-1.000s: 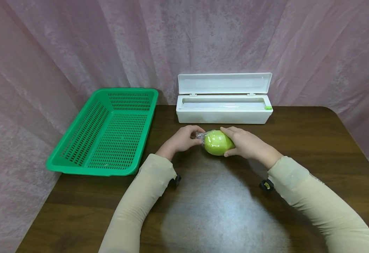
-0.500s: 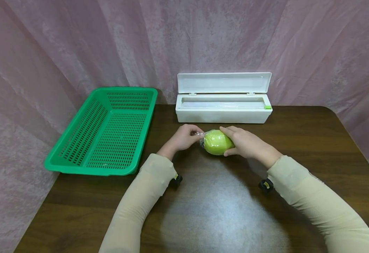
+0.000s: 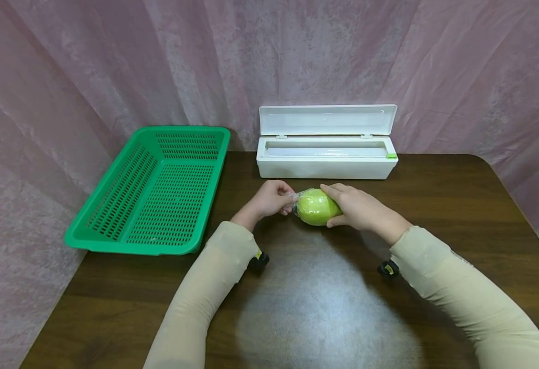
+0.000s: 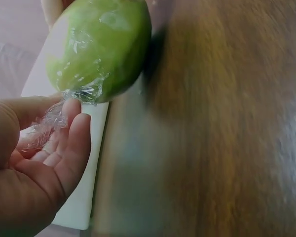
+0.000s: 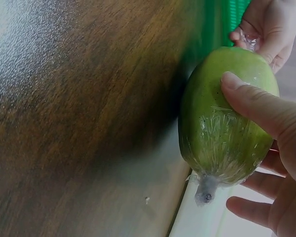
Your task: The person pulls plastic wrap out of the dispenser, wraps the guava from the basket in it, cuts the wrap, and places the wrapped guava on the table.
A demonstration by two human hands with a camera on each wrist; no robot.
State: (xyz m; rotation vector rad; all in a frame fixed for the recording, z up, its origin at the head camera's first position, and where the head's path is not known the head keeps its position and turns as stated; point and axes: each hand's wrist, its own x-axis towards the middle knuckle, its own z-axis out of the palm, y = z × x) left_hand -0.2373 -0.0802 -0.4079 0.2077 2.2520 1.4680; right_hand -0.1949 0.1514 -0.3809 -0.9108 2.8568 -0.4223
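A green oval fruit (image 3: 316, 209), covered in clear plastic wrap, lies between my hands above the dark wooden table. My right hand (image 3: 356, 207) grips its right end, the thumb lying over the side in the right wrist view and the fingers behind. At that end the film forms a short twisted tail (image 5: 206, 191). On the left, my left hand (image 3: 270, 200) pinches the gathered plastic wrap (image 4: 52, 121) that sticks out from the fruit's other end. Some of the left fingers are loosely curled around the film.
A green perforated basket (image 3: 200, 220) stands to the left. Behind the hands is a white plastic-wrap dispenser (image 3: 322, 169), its lid raised, with a small green piece (image 3: 391, 156) at the right end. Pink curtains (image 3: 324, 51) hang behind the wooden table (image 3: 334, 307).
The left fingers have shifted around the gathered film and spread a little, and the film end now looks looser. My right hand and the fruit have hardly moved.
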